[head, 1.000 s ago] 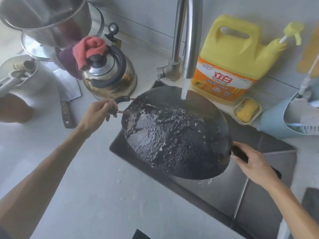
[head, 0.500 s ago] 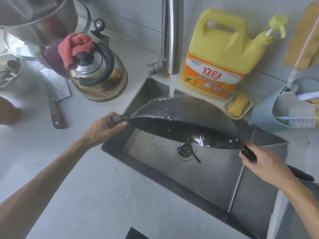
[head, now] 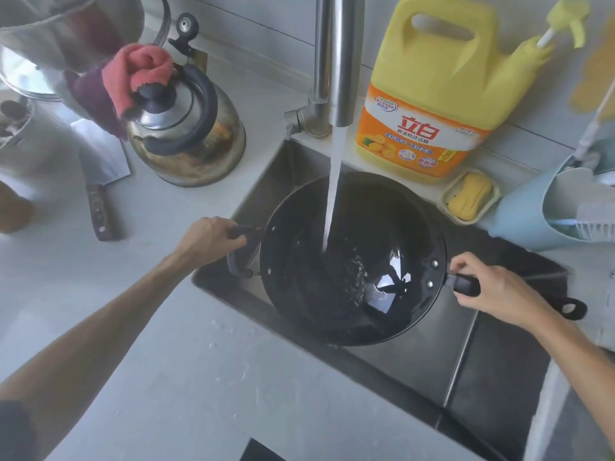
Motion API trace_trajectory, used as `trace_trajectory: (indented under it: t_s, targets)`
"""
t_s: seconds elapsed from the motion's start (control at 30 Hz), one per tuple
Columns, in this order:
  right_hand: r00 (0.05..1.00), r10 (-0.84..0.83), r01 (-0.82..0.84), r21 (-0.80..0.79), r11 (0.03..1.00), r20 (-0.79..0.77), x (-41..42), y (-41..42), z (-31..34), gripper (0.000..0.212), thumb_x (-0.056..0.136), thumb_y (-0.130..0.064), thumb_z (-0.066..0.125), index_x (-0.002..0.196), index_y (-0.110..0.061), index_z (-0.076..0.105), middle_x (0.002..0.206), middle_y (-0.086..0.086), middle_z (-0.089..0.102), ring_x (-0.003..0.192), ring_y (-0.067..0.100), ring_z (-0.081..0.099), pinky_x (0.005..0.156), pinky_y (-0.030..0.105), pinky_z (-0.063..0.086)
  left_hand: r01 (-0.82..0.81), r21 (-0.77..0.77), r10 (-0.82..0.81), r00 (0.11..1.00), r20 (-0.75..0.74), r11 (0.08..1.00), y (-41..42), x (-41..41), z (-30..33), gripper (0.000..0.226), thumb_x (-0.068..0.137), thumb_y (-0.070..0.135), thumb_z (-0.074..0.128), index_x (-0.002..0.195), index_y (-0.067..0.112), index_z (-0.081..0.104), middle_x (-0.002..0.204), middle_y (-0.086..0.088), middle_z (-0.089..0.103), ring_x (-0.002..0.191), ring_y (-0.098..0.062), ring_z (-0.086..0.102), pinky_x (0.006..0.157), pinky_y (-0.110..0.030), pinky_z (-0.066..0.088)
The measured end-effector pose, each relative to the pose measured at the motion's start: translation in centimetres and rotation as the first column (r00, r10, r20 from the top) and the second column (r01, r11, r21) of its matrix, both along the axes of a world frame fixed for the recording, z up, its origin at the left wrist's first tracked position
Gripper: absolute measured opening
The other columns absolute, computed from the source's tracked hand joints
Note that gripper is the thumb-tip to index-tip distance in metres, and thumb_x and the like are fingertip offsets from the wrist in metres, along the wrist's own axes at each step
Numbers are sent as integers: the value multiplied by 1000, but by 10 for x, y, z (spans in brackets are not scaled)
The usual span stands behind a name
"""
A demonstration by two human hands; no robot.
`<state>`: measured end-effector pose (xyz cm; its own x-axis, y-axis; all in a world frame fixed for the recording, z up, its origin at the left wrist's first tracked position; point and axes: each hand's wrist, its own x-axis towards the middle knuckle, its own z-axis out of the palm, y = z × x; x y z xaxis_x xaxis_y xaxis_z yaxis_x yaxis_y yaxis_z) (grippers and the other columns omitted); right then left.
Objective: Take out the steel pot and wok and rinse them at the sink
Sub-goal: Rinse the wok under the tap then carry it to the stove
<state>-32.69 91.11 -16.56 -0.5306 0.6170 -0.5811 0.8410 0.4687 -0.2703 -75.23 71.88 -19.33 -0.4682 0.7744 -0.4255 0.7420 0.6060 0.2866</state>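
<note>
The black wok (head: 392, 227) is held right side up over the steel sink (head: 429, 357), its inside facing me. Water from the tap (head: 334, 61) streams into its middle and pools there. My left hand (head: 209, 239) grips the small loop handle on the wok's left side. My right hand (head: 496, 289) grips the long black handle on its right, whose end with a hanging hole sticks out past my wrist. The steel pot (head: 63, 31) stands at the top left on the counter, partly cut off by the frame.
A steel kettle (head: 186, 128) with a pink cloth on its lid stands left of the sink. A cleaver (head: 100, 181) lies further left. Behind the sink are a yellow detergent jug (head: 432, 84), a soap dish (head: 471, 196) and a blue holder (head: 545, 207) with brushes.
The wok has been turned over from bottom up to inside up, and lowered toward the sink. Water now runs into its bowl. Both hands kept their grips.
</note>
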Motion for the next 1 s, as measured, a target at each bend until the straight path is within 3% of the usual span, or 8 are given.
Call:
trace_trajectory:
  t_s: [0.1, 0.3, 0.43, 0.63, 0.73, 0.87, 1.0]
  targets:
    - [998, -14, 9, -91, 996, -56, -1, 4, -18, 45, 73, -21, 74, 94, -43, 41, 110, -10, 66, 105, 12, 63, 85, 38, 51, 75, -13, -76, 992, -105, 997, 6, -2, -7, 26, 81, 36, 58, 81, 11, 67, 63, -8, 61, 63, -32, 58, 60, -33, 46]
    - [994, -81, 68, -155, 985, -77, 6, 6, -46, 40, 69, -17, 74, 89, -43, 52, 98, -16, 68, 98, 12, 65, 84, 37, 49, 200, -108, -220, 948, -229, 974, 5, 7, -15, 25, 85, 34, 52, 81, 11, 60, 66, -8, 56, 61, -31, 56, 57, -30, 38]
    - [995, -89, 77, -204, 976, -47, 10, 14, -54, 37, 71, -15, 75, 91, -39, 54, 96, -16, 69, 97, 17, 65, 83, 38, 49, 268, -194, -305, 931, -200, 944, 17, 21, -28, 29, 88, 29, 49, 85, 3, 62, 71, -12, 60, 66, -31, 59, 60, -33, 43]
    - [999, -51, 48, -203, 978, -11, 8, 30, -82, 38, 69, -17, 75, 91, -40, 54, 92, -15, 71, 93, 11, 66, 81, 36, 51, 343, -364, -423, 891, -167, 866, 30, 30, -52, 36, 94, 29, 44, 95, 0, 65, 82, -15, 65, 77, -32, 65, 63, -34, 44]
    - [999, -32, 31, -198, 980, 0, 10, 34, -100, 38, 67, -20, 73, 91, -42, 52, 92, -18, 71, 91, 9, 67, 79, 40, 52, 301, -401, -374, 920, -117, 865, 34, 33, -65, 35, 95, 26, 42, 101, -2, 62, 96, -19, 68, 82, -34, 64, 64, -34, 43]
    - [1000, -8, 9, -207, 978, 4, 9, 37, -115, 36, 66, -24, 71, 90, -42, 51, 89, -23, 71, 88, 10, 67, 76, 39, 52, 198, -353, -253, 960, -119, 915, 32, 33, -79, 34, 96, 28, 40, 107, 1, 56, 100, -19, 67, 86, -36, 64, 63, -35, 42]
    - [1000, -16, 16, -202, 979, 2, 5, 38, -114, 36, 69, -19, 71, 89, -41, 50, 89, -24, 70, 86, 10, 65, 75, 35, 51, -12, -254, 4, 1000, -31, 967, 28, 29, -85, 41, 93, 34, 48, 121, 6, 45, 99, -16, 68, 85, -34, 65, 66, -37, 49]
